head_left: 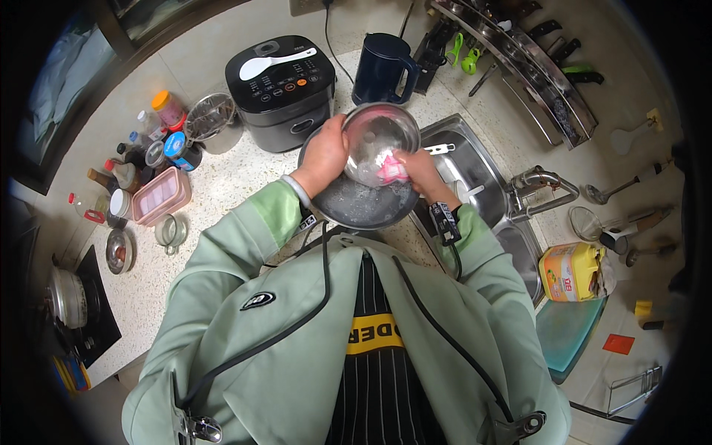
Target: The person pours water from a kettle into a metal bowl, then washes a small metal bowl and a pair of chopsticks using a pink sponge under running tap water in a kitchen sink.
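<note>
My left hand (324,157) grips the left rim of a stainless steel bowl (378,130), which is tilted so that its inside shows. A pink and white cloth or sponge (392,168) is in my right hand (421,172), pressed against the bowl's inner wall at the lower right. Beneath the bowl is a larger dark round basin or pan (361,206) with suds or bubbly water in it. Its underside and the surface it rests on are partly hidden by my sleeves and jacket.
Behind stand a black rice cooker (283,94) bearing a white rice paddle (275,64) and a dark blue electric kettle (384,67). To the right are a steel sink (473,150), its faucet (542,192) and a yellow detergent jug (570,271). Jars, bottles and a pink container (161,196) line the left.
</note>
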Motion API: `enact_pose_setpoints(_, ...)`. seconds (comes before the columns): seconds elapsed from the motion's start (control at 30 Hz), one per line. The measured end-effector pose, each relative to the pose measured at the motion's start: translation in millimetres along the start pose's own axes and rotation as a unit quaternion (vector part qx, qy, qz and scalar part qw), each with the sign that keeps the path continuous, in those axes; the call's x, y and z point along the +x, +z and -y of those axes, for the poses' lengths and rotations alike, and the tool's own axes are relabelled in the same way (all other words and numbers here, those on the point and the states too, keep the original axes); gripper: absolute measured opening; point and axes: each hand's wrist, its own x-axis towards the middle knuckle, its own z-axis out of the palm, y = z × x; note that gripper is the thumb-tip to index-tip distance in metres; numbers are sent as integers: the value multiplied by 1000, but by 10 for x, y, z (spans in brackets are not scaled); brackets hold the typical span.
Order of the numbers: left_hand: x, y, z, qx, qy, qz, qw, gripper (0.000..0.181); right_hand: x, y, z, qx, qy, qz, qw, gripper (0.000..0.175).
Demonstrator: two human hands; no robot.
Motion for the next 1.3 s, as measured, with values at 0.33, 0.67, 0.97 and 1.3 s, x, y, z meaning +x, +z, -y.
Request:
enact_pose_setpoints(0.33,-319,516,175,-267,-163,-25,949,40,-390,675,-118,484,168,89,854,23)
enact_pose_setpoints(0.67,-456,835,41,-596,-437,229,633,35,-201,996,-411,123,-21,-257,958,29)
enact_pose_setpoints(0.97,-392,263,-38,-685,-321,330,566,29,-389,625,-324,-57,-195,-216,955,46)
enact_pose_setpoints(1.3,-325,1,-109,-717,-380,133,568,32,-525,595,-403,-527,-56,18,848,57)
